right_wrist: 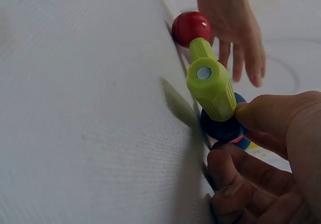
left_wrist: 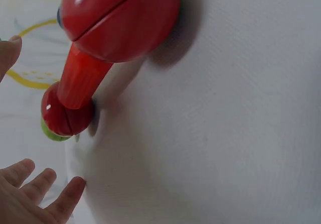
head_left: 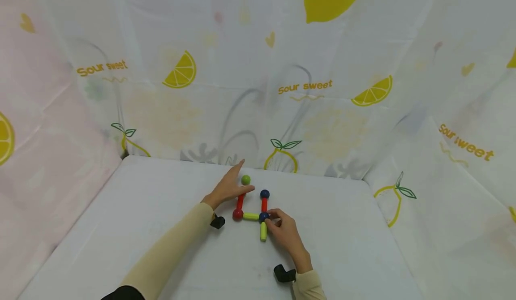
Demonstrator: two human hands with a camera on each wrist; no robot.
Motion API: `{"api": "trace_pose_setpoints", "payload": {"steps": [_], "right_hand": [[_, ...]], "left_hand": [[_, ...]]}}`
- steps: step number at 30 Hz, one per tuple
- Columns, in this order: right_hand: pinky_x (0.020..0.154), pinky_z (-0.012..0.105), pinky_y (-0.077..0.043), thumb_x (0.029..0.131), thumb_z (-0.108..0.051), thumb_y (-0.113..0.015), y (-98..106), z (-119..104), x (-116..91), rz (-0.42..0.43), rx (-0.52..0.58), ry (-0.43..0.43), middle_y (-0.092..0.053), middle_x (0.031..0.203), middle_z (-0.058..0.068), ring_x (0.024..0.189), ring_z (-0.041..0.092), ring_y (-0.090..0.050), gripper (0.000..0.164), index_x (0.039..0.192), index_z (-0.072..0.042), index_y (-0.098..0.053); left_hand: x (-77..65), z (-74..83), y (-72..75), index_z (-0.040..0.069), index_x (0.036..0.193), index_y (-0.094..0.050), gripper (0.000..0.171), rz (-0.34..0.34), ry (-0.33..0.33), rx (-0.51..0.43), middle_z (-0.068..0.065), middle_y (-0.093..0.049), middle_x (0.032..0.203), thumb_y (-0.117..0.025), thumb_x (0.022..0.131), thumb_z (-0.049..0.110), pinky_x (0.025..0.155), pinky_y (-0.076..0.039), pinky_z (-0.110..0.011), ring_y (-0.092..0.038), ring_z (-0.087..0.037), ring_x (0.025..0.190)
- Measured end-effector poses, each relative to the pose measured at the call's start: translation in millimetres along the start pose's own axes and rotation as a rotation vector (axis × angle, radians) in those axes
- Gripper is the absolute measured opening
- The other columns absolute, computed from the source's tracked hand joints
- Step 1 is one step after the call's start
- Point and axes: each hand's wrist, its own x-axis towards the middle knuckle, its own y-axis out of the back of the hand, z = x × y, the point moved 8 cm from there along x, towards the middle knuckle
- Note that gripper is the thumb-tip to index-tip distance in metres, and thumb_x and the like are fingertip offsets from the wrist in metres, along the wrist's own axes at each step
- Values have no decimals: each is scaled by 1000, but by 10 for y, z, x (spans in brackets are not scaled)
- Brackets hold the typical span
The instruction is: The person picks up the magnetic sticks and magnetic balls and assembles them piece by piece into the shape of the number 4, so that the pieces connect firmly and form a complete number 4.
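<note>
On the white table lies a joined shape of magnetic rods and balls. My right hand (head_left: 285, 232) pinches the near blue ball (head_left: 264, 217), its thumb also against a yellow-green rod (right_wrist: 213, 93) that sticks out toward me. From that ball a red rod (head_left: 264, 205) runs back to another blue ball (head_left: 264, 194). A second yellow-green rod (head_left: 251, 216) leads left to a red ball (head_left: 238, 214). Another red rod (head_left: 240, 202) goes back to a far red ball (left_wrist: 65, 114), with a green ball (head_left: 246, 180) behind it. My left hand (head_left: 226, 187) spreads its fingers beside these, holding nothing.
A white cloth covers the table (head_left: 342, 242). Behind it and at both sides hang lemon-printed curtains (head_left: 225, 112), the back one meeting the table's far edge just beyond the green ball. Black wrist cameras sit below both hands.
</note>
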Motion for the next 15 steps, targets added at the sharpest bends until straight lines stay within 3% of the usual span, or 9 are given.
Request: {"api": "trace_pose_setpoints", "payload": {"steps": [5,15], "right_hand": [[61,24,-48,95,-22,-67,-9,3,15,-8,9,8,-67,101,4,72,12,-58,25,116,-10,-66],[63,25,-49,95,-24,-68,-3,14,17,-12,8,-3,-67,102,5,74,12,-59,26,117,-10,-65]], "left_hand": [[37,-72,-59,15,157,-24,98,9,81,69,-15,-33,156,-75,82,52,110,-28,-54,-32,-35,141],[21,-53,-108,10,140,-53,65,96,109,137,-14,-59,131,-76,86,37,102,-40,-48,-54,-32,118]]}}
